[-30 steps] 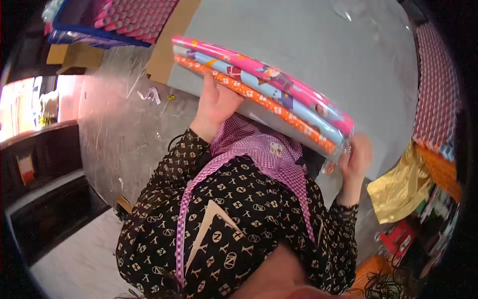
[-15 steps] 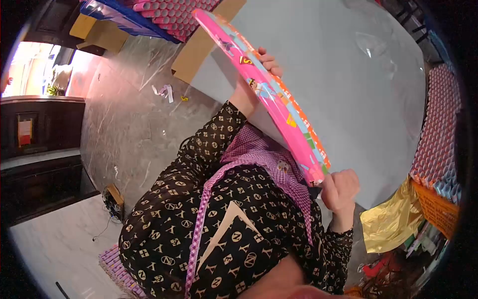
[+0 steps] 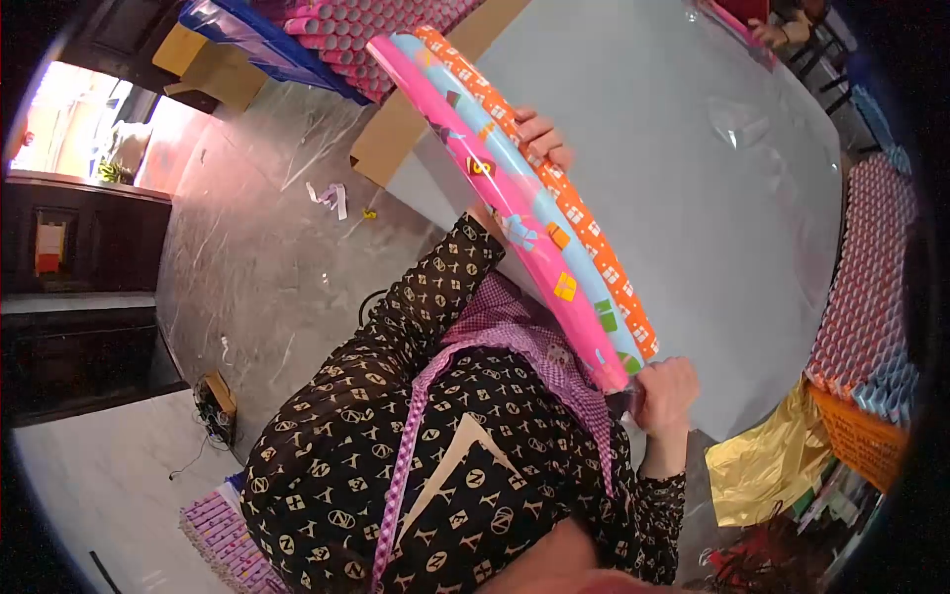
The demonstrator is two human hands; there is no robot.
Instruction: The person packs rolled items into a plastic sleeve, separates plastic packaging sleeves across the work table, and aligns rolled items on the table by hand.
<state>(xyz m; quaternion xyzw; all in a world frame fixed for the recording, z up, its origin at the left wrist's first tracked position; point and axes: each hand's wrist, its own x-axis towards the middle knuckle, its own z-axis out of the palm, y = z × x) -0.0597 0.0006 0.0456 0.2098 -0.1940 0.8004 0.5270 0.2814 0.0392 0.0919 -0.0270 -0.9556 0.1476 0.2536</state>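
A bundle of gift wrap rolls, one pink (image 3: 534, 252), one light blue (image 3: 520, 163) and one orange (image 3: 594, 243), lies slantwise in front of my chest. Clear shiny film seems to cover them. My left hand (image 3: 542, 137) reaches under the bundle around its middle, fingertips curled over the orange roll. Closed at the near lower end is my right hand (image 3: 668, 396), its fingers gripping the end of the bundle or its film; exactly what they pinch is hidden.
A grey-covered table (image 3: 693, 218) spreads beyond the bundle. Stacked rolls (image 3: 871, 267) line its right side, above an orange crate (image 3: 861, 426) and gold sheet (image 3: 767, 460). More pink rolls (image 3: 346, 45) sit by a blue bin (image 3: 267, 49). Another person's hand (image 3: 767, 35) shows at upper right.
The bundle has rolled toward me, so more of the blue and orange rolls shows. Both hands stay on it. Another person's hand has come into view at the upper right.
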